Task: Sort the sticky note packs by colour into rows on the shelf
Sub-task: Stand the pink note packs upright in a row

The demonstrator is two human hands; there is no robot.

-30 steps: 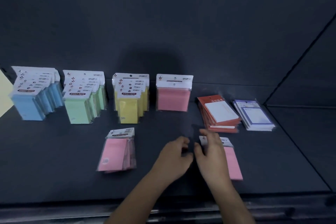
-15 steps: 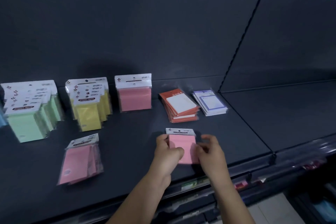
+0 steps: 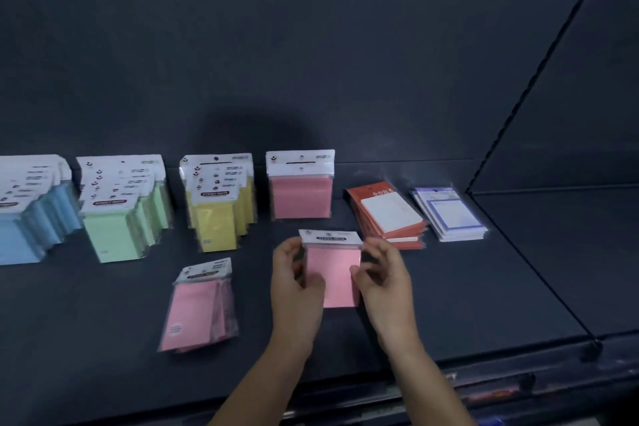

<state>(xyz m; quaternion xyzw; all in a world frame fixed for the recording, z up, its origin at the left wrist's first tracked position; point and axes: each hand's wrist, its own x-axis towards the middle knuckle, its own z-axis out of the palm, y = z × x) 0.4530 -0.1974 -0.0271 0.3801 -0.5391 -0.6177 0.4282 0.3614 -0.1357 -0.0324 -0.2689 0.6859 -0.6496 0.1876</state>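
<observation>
A single pink pack is gripped by both hands over the middle of the shelf, about midway between the front and back edges. Its white header card is up and its face is turned toward the camera. The pack's left edge is clasped by the left hand, with the thumb laid across the pink face and the fingers curled behind. Its right edge is pinched by the right hand, thumb in front and fingers bent round the side. Whether the pack's lower edge touches the shelf cannot be told.

An upright pink pack is seen at the back edge, leaning on the back panel, directly behind the held one and apart from it. A yellow row is lined up to its left, running from the back edge forward, then a green row, then a blue row cut off at the left edge of the view. A loose pink pile is laid flat and fanned nearer the front edge, left of the left hand and not touched by it.

A red-orange stack is laid flat toward the back right, just behind the right hand. A purple-bordered stack is laid beside it, near the shelf's right edge.
</observation>
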